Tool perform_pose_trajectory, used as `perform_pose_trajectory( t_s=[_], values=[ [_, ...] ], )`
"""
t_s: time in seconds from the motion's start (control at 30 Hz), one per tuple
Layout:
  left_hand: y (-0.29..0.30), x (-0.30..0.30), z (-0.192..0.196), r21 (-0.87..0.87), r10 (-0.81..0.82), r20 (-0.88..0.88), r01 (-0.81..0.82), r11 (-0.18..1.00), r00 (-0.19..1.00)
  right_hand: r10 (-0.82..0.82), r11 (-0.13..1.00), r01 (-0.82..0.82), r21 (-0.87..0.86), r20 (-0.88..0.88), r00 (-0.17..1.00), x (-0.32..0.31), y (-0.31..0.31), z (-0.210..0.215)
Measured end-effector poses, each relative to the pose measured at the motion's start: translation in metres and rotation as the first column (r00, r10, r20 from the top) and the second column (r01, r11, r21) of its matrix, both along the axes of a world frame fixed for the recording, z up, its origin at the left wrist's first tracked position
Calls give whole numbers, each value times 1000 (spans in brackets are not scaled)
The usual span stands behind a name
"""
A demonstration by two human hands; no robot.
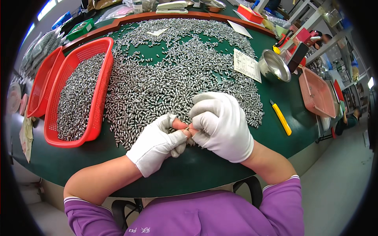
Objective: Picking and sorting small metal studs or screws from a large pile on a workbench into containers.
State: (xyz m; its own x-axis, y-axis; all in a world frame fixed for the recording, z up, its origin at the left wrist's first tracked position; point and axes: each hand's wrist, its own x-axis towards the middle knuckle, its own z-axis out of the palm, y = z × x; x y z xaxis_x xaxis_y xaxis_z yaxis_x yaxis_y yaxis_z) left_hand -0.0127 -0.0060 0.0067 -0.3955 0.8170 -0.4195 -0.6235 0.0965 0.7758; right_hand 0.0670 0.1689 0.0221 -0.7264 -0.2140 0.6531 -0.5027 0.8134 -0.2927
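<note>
Both my hands wear white gloves with some bare fingertips and meet at the near edge of a wide spread of small silvery metal parts (157,82). My left hand (159,141) is closed, its thumb and finger pinched together. My right hand (222,126) has curled fingers, and its fingertips touch those of the left. Something tiny seems to sit between the fingertips, but they hide it. More of the loose parts lie just under and beyond my hands on the green tabletop (189,173).
At left stands a red perforated basket (103,90) full of the same parts, with another red basket (37,86) beside it. To the right are a yellow utility knife (281,118), a metal bowl (275,65), a paper slip (246,65) and a pink basket (317,92). A brown wooden rim (157,15) borders the far side.
</note>
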Motion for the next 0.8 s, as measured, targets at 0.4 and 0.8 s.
perform_pose_trajectory(
  t_s=[0.4, 0.8],
  values=[
    [-2, -2, -4, 49, -27, 17, 26, 998, 1000, -29, 958, 113, -264, 302, 953, 5, 3, -3],
    [0, -4, -7, 83, -37, 60, 32, 996, 997, -640, 740, 541, -401, -170, 749, 18, 97, 18]
  ],
)
